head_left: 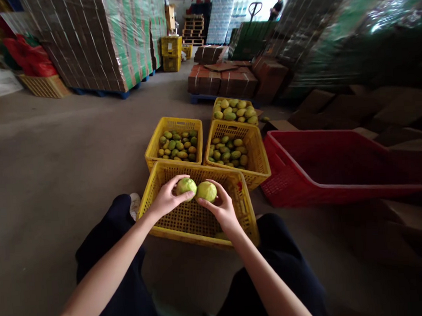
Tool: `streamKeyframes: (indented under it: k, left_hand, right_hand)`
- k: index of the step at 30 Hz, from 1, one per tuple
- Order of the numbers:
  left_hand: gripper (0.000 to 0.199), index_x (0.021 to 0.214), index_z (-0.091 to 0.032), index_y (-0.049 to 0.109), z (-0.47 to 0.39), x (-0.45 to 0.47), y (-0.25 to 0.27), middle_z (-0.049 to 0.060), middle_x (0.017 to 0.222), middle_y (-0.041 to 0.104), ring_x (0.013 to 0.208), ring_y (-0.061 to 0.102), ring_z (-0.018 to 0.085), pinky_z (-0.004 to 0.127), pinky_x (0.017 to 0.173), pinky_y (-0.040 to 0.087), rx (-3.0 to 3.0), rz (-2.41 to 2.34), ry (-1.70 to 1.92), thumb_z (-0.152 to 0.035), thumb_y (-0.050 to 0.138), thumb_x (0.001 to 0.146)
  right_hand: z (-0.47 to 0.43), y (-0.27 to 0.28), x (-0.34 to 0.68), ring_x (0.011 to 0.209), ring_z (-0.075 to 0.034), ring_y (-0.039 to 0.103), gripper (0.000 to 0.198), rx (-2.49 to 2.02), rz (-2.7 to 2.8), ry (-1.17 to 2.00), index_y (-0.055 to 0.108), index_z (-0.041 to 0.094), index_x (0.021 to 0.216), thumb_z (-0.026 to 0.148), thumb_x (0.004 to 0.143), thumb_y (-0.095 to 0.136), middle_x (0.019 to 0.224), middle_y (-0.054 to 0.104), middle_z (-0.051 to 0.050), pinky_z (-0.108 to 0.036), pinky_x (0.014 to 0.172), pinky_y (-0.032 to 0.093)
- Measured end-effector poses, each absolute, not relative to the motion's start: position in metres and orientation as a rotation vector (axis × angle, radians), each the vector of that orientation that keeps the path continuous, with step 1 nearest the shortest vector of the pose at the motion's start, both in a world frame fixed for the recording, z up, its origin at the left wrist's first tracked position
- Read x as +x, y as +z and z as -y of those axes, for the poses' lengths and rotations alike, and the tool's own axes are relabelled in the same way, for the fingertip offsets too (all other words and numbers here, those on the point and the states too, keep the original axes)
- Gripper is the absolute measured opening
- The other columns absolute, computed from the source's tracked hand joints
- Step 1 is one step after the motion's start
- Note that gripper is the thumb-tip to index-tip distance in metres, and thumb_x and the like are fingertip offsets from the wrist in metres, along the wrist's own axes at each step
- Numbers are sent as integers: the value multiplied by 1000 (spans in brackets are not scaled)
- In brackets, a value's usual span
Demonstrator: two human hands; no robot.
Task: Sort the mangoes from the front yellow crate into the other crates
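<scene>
My left hand (172, 195) is closed round a yellow-green fruit (186, 188), thumb in front and fingers behind. In my right hand (220, 203) is a second, yellower fruit (206, 192) with a small bump on top. Both are rounded and lemon-like, but I cannot tell their exact kind. The two fruits are side by side, almost touching, above a yellow plastic crate (198, 237) between my legs. A little yellow-green shows at this crate's near right bottom, partly hidden by my right wrist.
Beyond are a left crate (152, 150), a right crate (257, 154) and a far crate (216, 108), all yellow and holding similar fruit. A large red bin (280, 172) stands to the right, near cardboard (407, 120). Wrapped box stacks (80, 42) rise behind. A person (277, 6) is far back.
</scene>
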State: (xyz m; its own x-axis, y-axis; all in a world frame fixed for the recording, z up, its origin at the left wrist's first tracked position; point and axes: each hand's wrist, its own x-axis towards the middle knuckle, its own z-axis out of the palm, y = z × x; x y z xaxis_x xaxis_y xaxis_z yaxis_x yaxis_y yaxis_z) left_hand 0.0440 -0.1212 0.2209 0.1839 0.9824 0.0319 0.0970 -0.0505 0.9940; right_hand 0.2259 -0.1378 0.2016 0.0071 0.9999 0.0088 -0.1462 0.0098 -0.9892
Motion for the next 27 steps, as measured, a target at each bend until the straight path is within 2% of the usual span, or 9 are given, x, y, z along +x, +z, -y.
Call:
streamKeyframes:
  k: [2, 7, 10, 14, 18, 21, 24, 27]
  left_hand:
    - [39, 108, -23, 67, 119, 49, 213, 4, 107, 68, 98, 61, 20, 27, 82, 48, 1172, -1116, 1068, -36, 75, 72]
    - [25, 90, -16, 67, 114, 57, 208, 5, 82, 69, 73, 64, 16, 23, 57, 48, 502, -998, 1013, -39, 62, 80]
    - [29, 83, -12, 66, 111, 56, 216, 7, 71, 67, 65, 65, 17, 29, 60, 53, 229, -909, 992, -37, 51, 86]
    - [28, 78, -11, 64, 109, 52, 223, 7, 65, 66, 60, 65, 17, 34, 63, 57, 121, -848, 988, -32, 48, 87]
    - [25, 75, -12, 63, 104, 50, 222, 6, 62, 65, 58, 64, 15, 29, 59, 57, 70, -801, 1008, -29, 49, 86]
    - [25, 72, -12, 62, 99, 50, 218, 5, 59, 63, 54, 63, 14, 28, 58, 57, 33, -851, 1047, -27, 48, 86]
    - [24, 69, -13, 60, 95, 52, 213, 4, 57, 63, 50, 61, 13, 28, 56, 57, 6, -909, 1061, -25, 48, 86]
    - [19, 69, -13, 60, 93, 54, 208, 4, 56, 63, 50, 62, 14, 27, 55, 56, -13, -928, 1063, -22, 50, 84]
  right_hand:
    - [139, 203, 226, 79, -16, 59, 53, -1098, 1082, 1288, 64, 27, 109, 22, 60, 82, 91, 67, 2, -27, 71, 49]
    - [138, 202, 225, 81, -18, 60, 51, -1087, 1048, 1334, 67, 26, 105, 23, 57, 83, 92, 68, 1, -28, 71, 50]
    - [137, 199, 223, 81, -18, 61, 49, -1091, 989, 1369, 67, 25, 103, 24, 57, 83, 91, 68, 1, -28, 71, 52]
    - [135, 199, 223, 76, -18, 62, 46, -1070, 776, 1464, 65, 24, 100, 28, 58, 83, 87, 67, 1, -27, 63, 54]
    - [130, 199, 228, 73, -18, 64, 38, -995, 581, 1552, 63, 21, 91, 31, 59, 82, 84, 67, 0, -29, 56, 56]
    - [124, 197, 233, 66, -18, 66, 33, -993, 416, 1682, 61, 21, 87, 39, 65, 78, 76, 68, -1, -28, 53, 57]
    - [121, 192, 235, 51, -14, 61, 34, -1045, 253, 1814, 58, 20, 82, 51, 74, 68, 66, 67, -3, -24, 43, 52]
    - [120, 186, 234, 41, -10, 51, 38, -1060, 182, 1861, 54, 20, 75, 57, 77, 63, 58, 64, -2, -19, 33, 41]
